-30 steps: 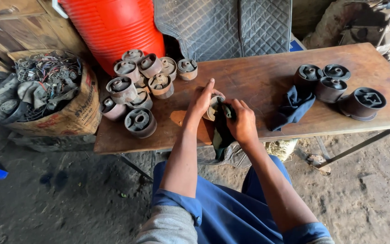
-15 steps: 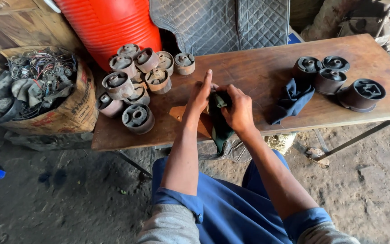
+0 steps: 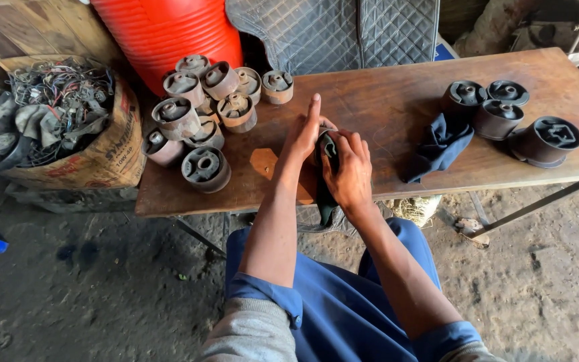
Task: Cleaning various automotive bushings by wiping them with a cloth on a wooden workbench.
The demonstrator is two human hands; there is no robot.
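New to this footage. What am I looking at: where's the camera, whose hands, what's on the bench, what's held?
There is no machine here: a person works with two bare hands, filmed by one camera worn on the head and looking down. The left hand and right hand meet over a wooden bench. Between them sits a round part, mostly hidden, wrapped in a dark cloth that hangs over the bench edge; the right hand has its grip on the cloth. To the left lies a pile of rusty round bushings; to the right are four darker bushings and a second dark cloth. A cardboard box of wires and rags stands on the ground at left.
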